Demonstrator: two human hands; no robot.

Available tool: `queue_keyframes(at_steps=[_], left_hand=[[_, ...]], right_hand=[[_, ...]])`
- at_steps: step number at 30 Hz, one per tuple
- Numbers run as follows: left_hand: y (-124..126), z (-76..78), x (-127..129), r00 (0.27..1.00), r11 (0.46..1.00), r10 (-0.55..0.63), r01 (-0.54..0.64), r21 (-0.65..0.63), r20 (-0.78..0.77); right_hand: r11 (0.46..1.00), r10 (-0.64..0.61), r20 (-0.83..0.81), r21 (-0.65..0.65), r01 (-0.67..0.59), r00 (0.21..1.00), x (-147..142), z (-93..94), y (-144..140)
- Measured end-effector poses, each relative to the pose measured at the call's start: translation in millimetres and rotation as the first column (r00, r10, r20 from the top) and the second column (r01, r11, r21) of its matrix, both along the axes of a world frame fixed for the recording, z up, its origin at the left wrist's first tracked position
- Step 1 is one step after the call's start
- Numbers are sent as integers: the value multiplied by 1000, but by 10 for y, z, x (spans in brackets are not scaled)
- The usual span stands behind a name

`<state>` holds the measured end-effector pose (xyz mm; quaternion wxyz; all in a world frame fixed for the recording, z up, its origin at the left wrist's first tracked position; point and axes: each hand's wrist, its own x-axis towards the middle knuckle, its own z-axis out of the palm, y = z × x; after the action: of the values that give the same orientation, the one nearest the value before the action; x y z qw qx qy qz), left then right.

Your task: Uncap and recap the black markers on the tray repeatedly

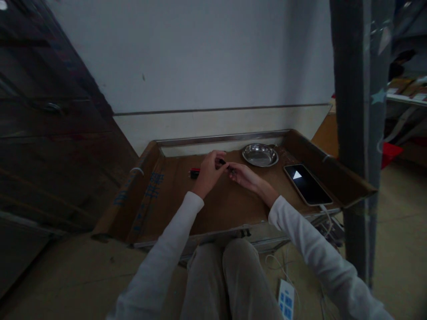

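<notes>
Knees in pale trousers (227, 280) are seen closest, below the cardboard-lined table (213, 209). Above its middle, a small dark part (223, 162) is pinched between the left hand (209, 171) and the right hand (242, 174), both closed narrowly on it (its exact kind cannot be told). Just left of the left hand lies a red-and-black piece (194, 172). A steel dish (260, 155) and a lit phone (307, 184) are set to the right.

Brown cardboard tray (173, 195) with blue print, silver dish (260, 155), white sleeves (173, 249).
</notes>
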<state>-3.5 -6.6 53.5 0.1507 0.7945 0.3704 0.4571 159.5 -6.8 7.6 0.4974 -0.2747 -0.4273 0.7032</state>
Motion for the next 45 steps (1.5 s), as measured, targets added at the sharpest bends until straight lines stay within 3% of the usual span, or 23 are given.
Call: queue_keyframes(at_steps=[8, 16, 19, 23, 26, 30, 35, 40, 45], left_hand=[[17, 173, -104, 992, 998, 56, -53, -22, 117], [61, 83, -269, 943, 980, 166, -126, -153, 290], [79, 24, -324, 927, 970, 195, -134, -202, 321], [31, -114, -318, 974, 957, 138, -85, -276, 180], [-28, -261, -236, 998, 970, 54, -62, -236, -39], [-43, -402, -117, 945, 995, 22, -52, -86, -326], [1, -417, -58, 840, 986, 163, -128, 103, -517], [-4, -396, -48, 783, 968, 248, -183, 170, -570], [-73, -385, -110, 861, 974, 215, -153, 170, -460]], right_hand=[[995, -35, -94, -97, 26, 995, 33, 48, 20], [994, -111, -38, -28, 110, 993, 46, -28, 58], [978, -207, 10, 16, 207, 978, 59, -51, 77], [901, -408, 39, 178, 395, 912, 98, -49, 77], [840, -487, 96, 325, 435, 868, 136, -50, 57], [805, -504, 232, 475, 356, 832, 163, -101, 28], [789, -470, 431, 596, 148, 770, 130, -191, 17], [734, -479, 570, 677, -51, 668, 104, -191, -7], [714, -507, 606, 694, -95, 613, 166, -178, -49]])
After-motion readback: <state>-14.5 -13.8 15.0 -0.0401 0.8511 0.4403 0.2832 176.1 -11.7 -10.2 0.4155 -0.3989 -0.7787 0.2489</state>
